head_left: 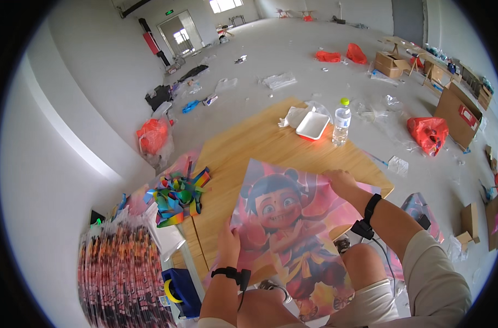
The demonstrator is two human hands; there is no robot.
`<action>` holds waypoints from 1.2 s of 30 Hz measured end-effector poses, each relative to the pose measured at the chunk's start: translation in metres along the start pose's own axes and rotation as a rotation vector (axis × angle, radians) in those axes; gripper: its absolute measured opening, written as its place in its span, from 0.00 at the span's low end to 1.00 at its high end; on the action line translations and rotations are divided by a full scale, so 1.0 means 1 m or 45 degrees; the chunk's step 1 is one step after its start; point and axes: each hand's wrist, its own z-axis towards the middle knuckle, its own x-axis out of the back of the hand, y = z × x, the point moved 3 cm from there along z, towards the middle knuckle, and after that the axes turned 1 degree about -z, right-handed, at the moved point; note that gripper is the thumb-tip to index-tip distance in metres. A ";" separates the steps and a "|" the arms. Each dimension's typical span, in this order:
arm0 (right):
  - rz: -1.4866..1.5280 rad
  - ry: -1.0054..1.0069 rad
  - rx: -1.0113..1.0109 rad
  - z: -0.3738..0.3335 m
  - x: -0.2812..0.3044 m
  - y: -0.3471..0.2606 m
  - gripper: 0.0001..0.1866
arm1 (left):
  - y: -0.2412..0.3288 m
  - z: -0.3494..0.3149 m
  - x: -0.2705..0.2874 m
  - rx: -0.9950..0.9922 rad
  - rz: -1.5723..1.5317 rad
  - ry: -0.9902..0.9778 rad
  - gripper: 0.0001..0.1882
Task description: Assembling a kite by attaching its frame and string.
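A pink printed sheet [292, 218] with a large cartoon child on it hangs between my hands, over the near table edge and my knees. Its surface looks thin and slightly glossy; whether it is a single layer or a bag I cannot tell. My left hand [228, 245] grips its left edge, thumb on the front. Higher up, my right hand [342, 183] has its fingers closed on the upper right part, where the sheet bends. Each wrist wears a black strap with a small box. Rainbow ribbons [180, 197] lie in a heap beyond my left hand.
On the wooden table [227, 147] stand a water bottle [342, 123] with a yellow-green cap and a white tray [313, 126]. A thick stack of printed sheets [120, 273] and a blue tape dispenser [181, 292] are at lower left. Bags and cardboard boxes litter the floor.
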 end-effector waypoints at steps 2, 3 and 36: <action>-0.031 -0.025 -0.046 0.017 -0.014 0.004 0.18 | -0.007 0.015 -0.006 -0.035 -0.013 0.044 0.28; -0.027 0.015 -0.032 0.025 -0.019 0.003 0.18 | -0.011 0.023 -0.008 -0.094 0.014 0.101 0.27; -0.275 -0.127 0.428 -0.093 -0.028 -0.065 0.38 | 0.123 -0.063 -0.065 -0.586 0.596 -0.384 0.39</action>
